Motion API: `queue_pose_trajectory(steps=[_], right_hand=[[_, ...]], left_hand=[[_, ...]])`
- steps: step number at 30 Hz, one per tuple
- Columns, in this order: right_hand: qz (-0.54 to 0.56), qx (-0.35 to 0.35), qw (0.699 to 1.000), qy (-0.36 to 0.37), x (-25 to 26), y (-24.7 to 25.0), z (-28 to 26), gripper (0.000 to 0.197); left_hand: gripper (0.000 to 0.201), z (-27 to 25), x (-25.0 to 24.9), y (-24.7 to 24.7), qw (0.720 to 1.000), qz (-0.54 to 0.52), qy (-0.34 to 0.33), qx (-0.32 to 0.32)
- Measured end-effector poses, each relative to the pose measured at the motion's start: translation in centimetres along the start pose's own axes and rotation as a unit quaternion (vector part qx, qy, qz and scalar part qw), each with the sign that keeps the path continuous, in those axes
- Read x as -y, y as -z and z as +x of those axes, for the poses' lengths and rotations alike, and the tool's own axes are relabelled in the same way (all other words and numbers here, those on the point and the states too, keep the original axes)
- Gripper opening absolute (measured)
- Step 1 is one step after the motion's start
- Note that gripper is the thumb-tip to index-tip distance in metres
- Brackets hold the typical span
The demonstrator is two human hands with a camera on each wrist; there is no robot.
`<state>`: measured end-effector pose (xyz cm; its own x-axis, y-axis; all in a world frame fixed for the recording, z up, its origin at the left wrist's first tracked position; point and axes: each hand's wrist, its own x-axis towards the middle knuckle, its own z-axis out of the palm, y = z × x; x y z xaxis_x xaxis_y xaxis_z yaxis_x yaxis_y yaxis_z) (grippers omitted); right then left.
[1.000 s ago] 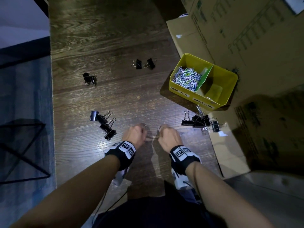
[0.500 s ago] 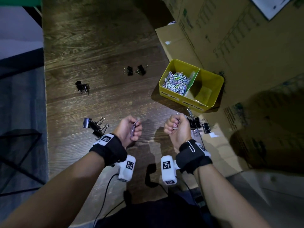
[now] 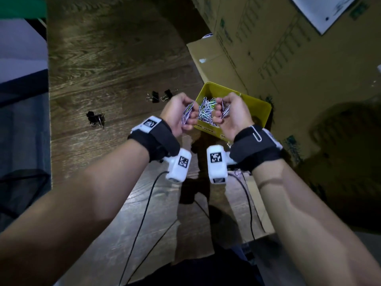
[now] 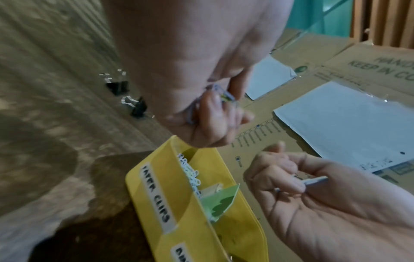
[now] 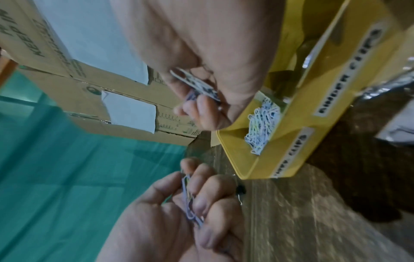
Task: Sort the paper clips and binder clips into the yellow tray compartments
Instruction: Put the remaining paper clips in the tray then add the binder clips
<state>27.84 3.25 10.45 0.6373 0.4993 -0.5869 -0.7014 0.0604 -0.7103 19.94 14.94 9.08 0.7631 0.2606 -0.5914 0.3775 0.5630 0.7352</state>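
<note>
Two small bunches of paper clips [image 3: 187, 115], one per fist, hang over the yellow tray [image 3: 260, 104]. Our left hand [image 3: 179, 114] has its fingers curled round its bunch at the tray's near-left corner; our right hand [image 3: 231, 115] is curled round the other bunch [image 3: 224, 110], above the tray's middle. Below and between them, the compartment labelled for paper clips already carries a heap of clips [image 3: 206, 112]. The neighbouring compartment, labelled for binder clips, looks bare as far as we can see past our right hand.

Risks, as we judge them:
- Left fist sits near the tray's edge; let go there and some clips may land on the bench [image 3: 99, 75].
- Right fist hovers close to the green divider [image 4: 220, 203]; a loose release could spill paper clips into the wrong side.
- Clips tangle; a few may cling to fingers and fall late, outside the tray.
- One stray clip [image 3: 256, 134] is hooked on our right wrist strap and could be overlooked.

Binder clips remain out on the bench: a pair [image 3: 159, 96] just beyond our left hand, a clump [image 3: 95, 119] farther left.

View differences: the head view gives the whole layout and both fists over the tray, but hides the labels. The left wrist view reads the paper-clip label [image 4: 154, 198] and shows the divider tilted. The right wrist view shows both labels and how the clips lie edge-on across our left fingers [image 5: 201, 187]; neither wrist view shows the clump at the left.
</note>
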Motion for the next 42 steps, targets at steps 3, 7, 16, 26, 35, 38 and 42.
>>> queue_pose_trajectory(steps=[3, 7, 16, 26, 35, 38, 42], right_hand=[[-0.051, -0.048, 0.998, 0.002, 1.1, -0.4, 1.9, 0.025], [-0.111, -0.066, 0.991, -0.020, 1.3, -0.6, 4.4, 0.043], [-0.179, -0.024, 0.980, 0.081, 1.0, 1.3, 2.3, 0.051], [-0.342, -0.292, 0.804, 0.389, -4.9, 8.3, -3.3, 0.016], [-0.440, -0.386, 0.808, 0.076, -10.8, 13.1, -1.3, 0.063], [-0.492, -0.339, 0.799, 0.068, -12.5, 12.6, -0.4, 0.054], [-0.531, -0.296, 0.788, 0.094, -14.3, 10.4, -0.4, 0.051]], left_hand=[[0.029, 2.3, -1.5, -1.7, 0.997, 0.052, 0.013, -0.050], [0.027, 4.2, -1.9, -3.0, 0.995, 0.066, 0.042, -0.069], [0.049, 4.1, -0.2, -1.0, 0.995, 0.076, -0.010, -0.062], [0.013, -3.3, 5.5, 7.5, 0.925, 0.298, -0.163, -0.169], [0.046, -10.3, 10.8, 21.8, 0.743, 0.532, -0.108, -0.391], [0.054, -11.1, 13.0, 24.2, 0.735, 0.548, -0.030, -0.399], [0.060, -11.3, 15.8, 23.2, 0.773, 0.546, -0.079, -0.314]])
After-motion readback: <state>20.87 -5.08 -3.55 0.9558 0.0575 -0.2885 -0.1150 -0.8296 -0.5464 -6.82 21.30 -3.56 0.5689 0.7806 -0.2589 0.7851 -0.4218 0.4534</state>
